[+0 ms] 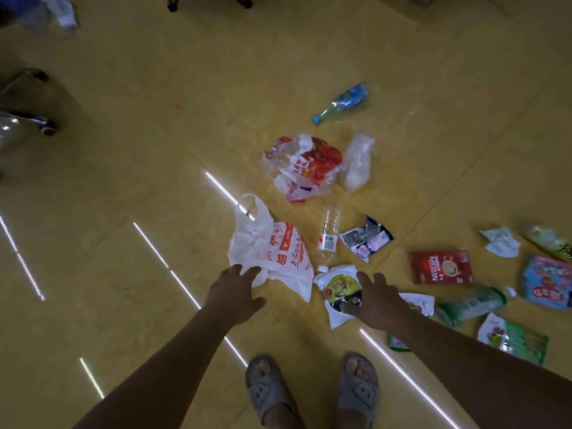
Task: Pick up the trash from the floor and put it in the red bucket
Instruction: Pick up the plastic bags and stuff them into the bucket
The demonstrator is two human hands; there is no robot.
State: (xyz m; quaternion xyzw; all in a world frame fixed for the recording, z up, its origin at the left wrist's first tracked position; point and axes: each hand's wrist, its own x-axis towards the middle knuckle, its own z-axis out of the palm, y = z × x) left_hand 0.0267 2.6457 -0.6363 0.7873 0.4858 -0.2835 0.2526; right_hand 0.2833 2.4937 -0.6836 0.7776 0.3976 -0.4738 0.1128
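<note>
Head view: both arms extended down toward trash on yellow floor [123,181]. Left hand [235,292] spread wide, fingertips touching flat white plastic bag [272,258]. Right hand [376,297] spread wide over white wrapper [336,287], gripping nothing. Just beyond: clear bottle [328,239] on its side, capped, apparently empty. Farther out: blue-label bottle [342,103], red-printed bag [303,165], Nescafé pouch [441,267], green bottle [472,305].
</note>
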